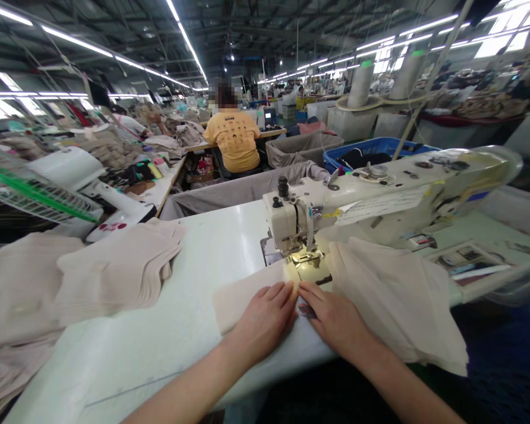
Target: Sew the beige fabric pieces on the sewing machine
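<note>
A beige fabric piece (242,294) lies on the pale table, its right part at the needle area of a white sewing machine (291,221). My left hand (267,312) grips the fabric near the presser foot, its fingers close together and pressed down; the thumb is hidden. Beside it, my right hand (333,315) pinches the fabric edge, and the two hands' fingertips almost meet. Under my right fingers a small dark metallic thing (308,310) shows, too covered to name. Right of the needle, a heap of beige fabric (388,294) hangs over the table's front edge.
Stacked beige fabric pieces (119,265) lie at left, near a white fan (70,176). Behind the table stand a grey cloth-lined bin (242,185) and a blue basket (380,144). A person in a yellow shirt (232,138) sits farther back. Thread cones (362,85) stand at right.
</note>
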### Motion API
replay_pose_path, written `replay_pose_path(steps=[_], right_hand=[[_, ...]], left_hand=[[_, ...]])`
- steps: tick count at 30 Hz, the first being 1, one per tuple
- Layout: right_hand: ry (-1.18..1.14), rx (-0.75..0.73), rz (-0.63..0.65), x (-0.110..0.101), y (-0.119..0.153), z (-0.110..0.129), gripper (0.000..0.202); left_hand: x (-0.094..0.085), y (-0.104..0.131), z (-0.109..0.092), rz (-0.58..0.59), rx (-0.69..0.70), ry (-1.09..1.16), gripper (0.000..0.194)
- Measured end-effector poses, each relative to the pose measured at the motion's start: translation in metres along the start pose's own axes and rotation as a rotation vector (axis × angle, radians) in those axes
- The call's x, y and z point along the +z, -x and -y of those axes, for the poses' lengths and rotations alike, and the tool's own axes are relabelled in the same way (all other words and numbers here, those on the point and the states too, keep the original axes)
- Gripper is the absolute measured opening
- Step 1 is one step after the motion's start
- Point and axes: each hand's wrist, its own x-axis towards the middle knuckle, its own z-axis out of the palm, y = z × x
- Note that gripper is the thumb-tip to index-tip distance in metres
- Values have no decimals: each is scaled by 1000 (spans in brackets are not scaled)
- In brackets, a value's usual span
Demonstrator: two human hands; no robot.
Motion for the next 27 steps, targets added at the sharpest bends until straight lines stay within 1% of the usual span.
replay_pose_path(steps=[4,8,14,18,21,23,27], right_hand=[[27,-5,-6,2,0,-1,45],[5,19,7,-4,-11,0,41],[-29,50,6,-16,-34,2,31],[-47,69,-5,-21,-43,3,29],[-50,75,-9,-23,-43,5,25],[-57,83,-16,-21,-38,7,24],[-55,109,-59,-7,-26,13,29]], left_hand=[[1,-2,2,-22,7,3,34],[-2,-10,12,-22,3,12,30],[-4,-25,36,-11,-14,26,24],[-2,-35,54,-46,-3,42,23],[-2,-41,66,-75,11,52,24],[-2,-42,69,-76,17,50,25],[-1,-40,68,-116,9,60,26]])
